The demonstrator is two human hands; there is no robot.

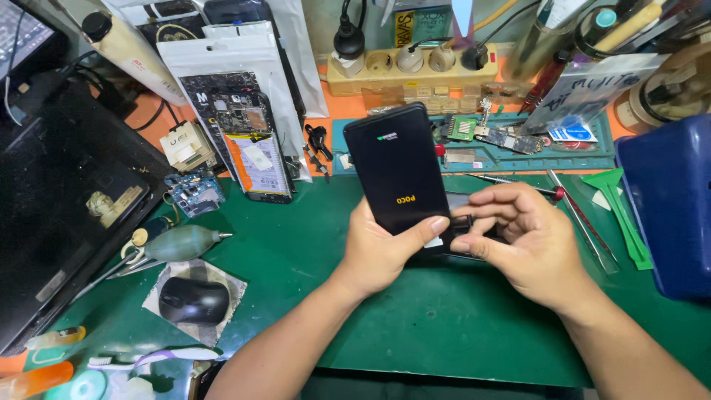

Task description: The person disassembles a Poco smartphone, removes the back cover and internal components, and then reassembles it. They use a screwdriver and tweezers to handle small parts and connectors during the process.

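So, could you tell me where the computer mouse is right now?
The black mouse sits at lower left of the head view on a grey pad, below the dust blower, left of the left hand.

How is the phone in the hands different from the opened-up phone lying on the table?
The held phone is closed, with a dark screen showing small lit marks; the opened phone has its circuit board and insides bare. The held phone is gripped by the left hand with the right hand at its lower edge; the opened phone lies untouched on the green mat. Both are slim rectangles.
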